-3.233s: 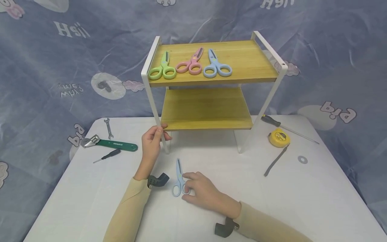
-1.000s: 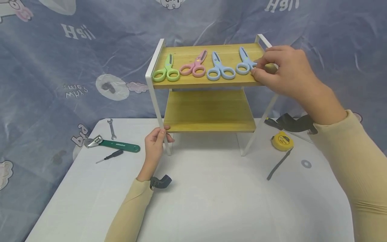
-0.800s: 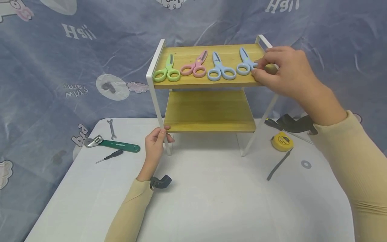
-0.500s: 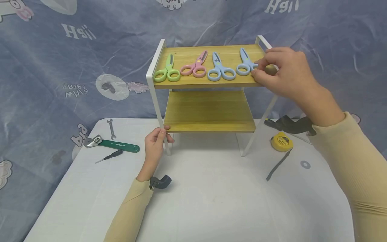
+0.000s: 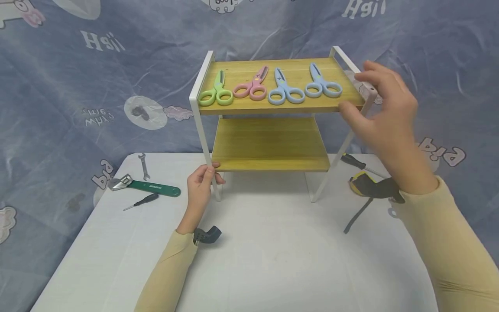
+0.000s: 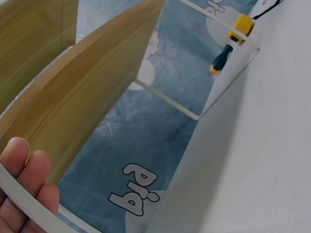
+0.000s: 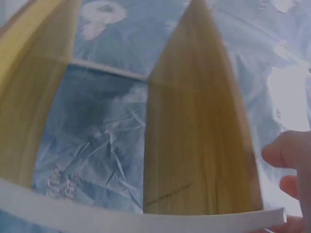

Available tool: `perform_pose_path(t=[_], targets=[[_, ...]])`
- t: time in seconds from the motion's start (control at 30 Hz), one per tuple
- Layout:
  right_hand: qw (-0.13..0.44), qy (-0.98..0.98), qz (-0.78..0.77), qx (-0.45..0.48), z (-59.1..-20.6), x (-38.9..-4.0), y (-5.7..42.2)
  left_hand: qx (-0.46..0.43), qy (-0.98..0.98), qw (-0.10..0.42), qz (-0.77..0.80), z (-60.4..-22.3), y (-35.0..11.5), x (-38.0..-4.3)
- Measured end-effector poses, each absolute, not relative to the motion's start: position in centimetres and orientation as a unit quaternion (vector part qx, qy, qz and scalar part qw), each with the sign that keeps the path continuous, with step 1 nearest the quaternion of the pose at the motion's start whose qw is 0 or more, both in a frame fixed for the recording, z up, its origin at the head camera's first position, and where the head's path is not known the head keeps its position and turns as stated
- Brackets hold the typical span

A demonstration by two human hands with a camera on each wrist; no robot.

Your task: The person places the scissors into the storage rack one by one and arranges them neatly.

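My left hand [image 5: 200,182] grips the front left leg of a two-tier wooden shelf [image 5: 269,143] with a white metal frame. In the left wrist view its fingers [image 6: 36,167] curl around the white leg below the lower board. My right hand [image 5: 390,108] is off the right end of the top board, thumb and fingers spread apart with nothing between them. Along the top board lie green scissors [image 5: 215,92], pink scissors [image 5: 253,84], a pair of blue scissors [image 5: 284,90] and, furthest right, another pair of blue scissors [image 5: 320,84].
On the white table [image 5: 265,260], an adjustable wrench [image 5: 152,187], a small wrench [image 5: 143,167] and a small screwdriver [image 5: 144,200] lie left. At right are a tape measure [image 5: 354,181], a longer screwdriver [image 5: 354,161], a dark thin tool [image 5: 356,216] and a partly covered washer [image 5: 391,212].
The right hand carried the rightmost blue scissors from the table up onto the top board. It has since let go of them and drawn back to the right. The left hand keeps its grip.
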State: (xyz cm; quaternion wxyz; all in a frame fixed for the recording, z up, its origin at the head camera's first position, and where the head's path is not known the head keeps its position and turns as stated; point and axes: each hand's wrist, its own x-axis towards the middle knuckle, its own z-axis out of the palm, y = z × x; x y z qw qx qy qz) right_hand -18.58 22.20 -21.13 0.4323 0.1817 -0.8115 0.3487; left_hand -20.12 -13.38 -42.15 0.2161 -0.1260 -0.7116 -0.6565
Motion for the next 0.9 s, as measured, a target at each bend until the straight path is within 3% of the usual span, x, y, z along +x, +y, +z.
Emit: perform_pose_path(t=[0.17,0.43,0.9], targets=[[0.427,-0.744,0.499,0.126,-25.2,-16.1,22.7,-0.127,-0.71,0.223,-0.656,-42.0,-13.5,-20.1],[0.336,-0.778,0.528,0.059,-32.2,-13.5,23.6,-0.135,-0.707,0.224,-0.657,-42.1,-13.6,-19.9],[0.304,-0.795,0.517,0.085,-33.5,-13.3,23.4,-0.136,-0.699,0.22,-0.667,-41.5,-13.6,-20.3]])
